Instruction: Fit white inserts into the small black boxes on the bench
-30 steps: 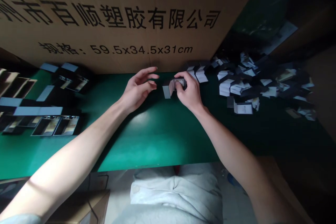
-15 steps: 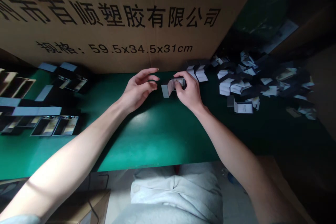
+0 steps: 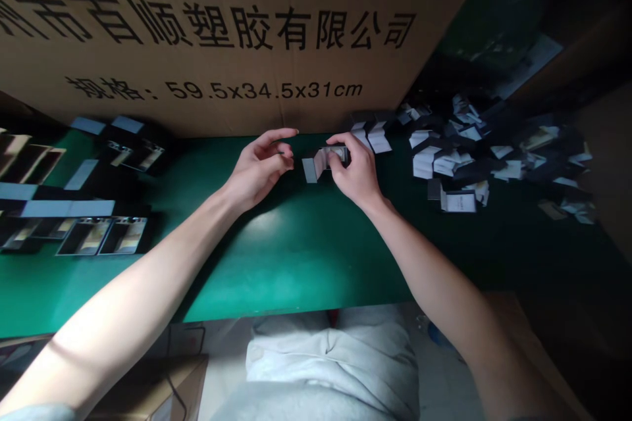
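My right hand grips a small dark box on the green table, thumb at its inside and fingers along its far side. A pale hinged flap opens from the box toward the left. Just left of that flap hovers my left hand, with the index finger stretched out. Its thumb and a curled finger come close together, a thin dark sliver showing between them, too small to name. Behind my right hand stand two similar open boxes with white flaps.
Dark open boxes with pale lids stand in rows at the left. Many small dark boxes and white folded pieces are heaped at the right. A large printed carton walls off the back of the green table.
One finger of my left hand has curled in toward the thumb, and the dark sliver now shows there. My right hand and the box stay nearly still.
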The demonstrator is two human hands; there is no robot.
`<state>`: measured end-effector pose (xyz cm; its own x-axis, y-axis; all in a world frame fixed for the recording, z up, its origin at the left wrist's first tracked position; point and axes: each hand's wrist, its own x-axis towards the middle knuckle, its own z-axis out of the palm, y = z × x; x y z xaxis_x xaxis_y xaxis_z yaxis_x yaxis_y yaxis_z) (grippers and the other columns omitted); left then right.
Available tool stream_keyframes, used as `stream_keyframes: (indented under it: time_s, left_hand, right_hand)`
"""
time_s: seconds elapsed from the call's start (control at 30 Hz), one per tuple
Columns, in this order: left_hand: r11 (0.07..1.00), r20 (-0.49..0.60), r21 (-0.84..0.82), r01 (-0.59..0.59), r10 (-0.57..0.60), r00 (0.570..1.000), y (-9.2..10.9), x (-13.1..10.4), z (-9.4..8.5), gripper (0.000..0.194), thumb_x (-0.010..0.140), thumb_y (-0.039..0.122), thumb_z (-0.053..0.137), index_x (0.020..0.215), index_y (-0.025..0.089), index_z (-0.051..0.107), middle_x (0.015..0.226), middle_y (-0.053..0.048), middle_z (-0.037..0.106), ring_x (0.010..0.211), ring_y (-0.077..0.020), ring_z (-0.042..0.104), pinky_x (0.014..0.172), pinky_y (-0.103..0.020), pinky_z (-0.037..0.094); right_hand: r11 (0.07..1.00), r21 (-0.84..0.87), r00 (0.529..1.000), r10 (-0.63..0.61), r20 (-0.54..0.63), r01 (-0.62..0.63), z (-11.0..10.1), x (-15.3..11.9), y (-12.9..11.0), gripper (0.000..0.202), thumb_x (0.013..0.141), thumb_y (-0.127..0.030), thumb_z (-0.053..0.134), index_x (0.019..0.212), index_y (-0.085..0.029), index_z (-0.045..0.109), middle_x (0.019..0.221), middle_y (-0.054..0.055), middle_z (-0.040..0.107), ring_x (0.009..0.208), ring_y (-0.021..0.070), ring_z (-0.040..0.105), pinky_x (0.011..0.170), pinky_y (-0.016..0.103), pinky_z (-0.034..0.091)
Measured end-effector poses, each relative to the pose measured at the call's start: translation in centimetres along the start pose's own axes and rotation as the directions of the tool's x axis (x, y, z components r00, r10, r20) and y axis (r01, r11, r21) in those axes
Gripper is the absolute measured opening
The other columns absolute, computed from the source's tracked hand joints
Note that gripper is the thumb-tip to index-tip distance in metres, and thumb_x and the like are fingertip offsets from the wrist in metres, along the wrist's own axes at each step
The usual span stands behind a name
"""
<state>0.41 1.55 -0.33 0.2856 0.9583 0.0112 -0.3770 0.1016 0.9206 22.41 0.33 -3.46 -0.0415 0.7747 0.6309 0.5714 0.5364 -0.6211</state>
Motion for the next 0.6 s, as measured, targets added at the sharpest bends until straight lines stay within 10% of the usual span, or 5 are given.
stream_keyframes:
  time_s: [0.6]
  left_hand:
    - [1.0,-0.005,-0.022,0.017,-0.017,1.0,0.14,-0.24,0.09,0.052,0.061,0.011,0.1,0.109,0.025,0.085,0.079,0.003,0.071,0.067,-0.007,0.065,0.069,-0.017,0.059]
  right_hand:
    - [1.0,-0.009,1.0,0.017,-0.001,-0.017,0.02,0.02,-0.05,0.017,0.09,-0.016,0.057,0.102,-0.026,0.062,0.106,0.006,0.076,0.103,0.0256,0.071,0.094,0.042,0.059]
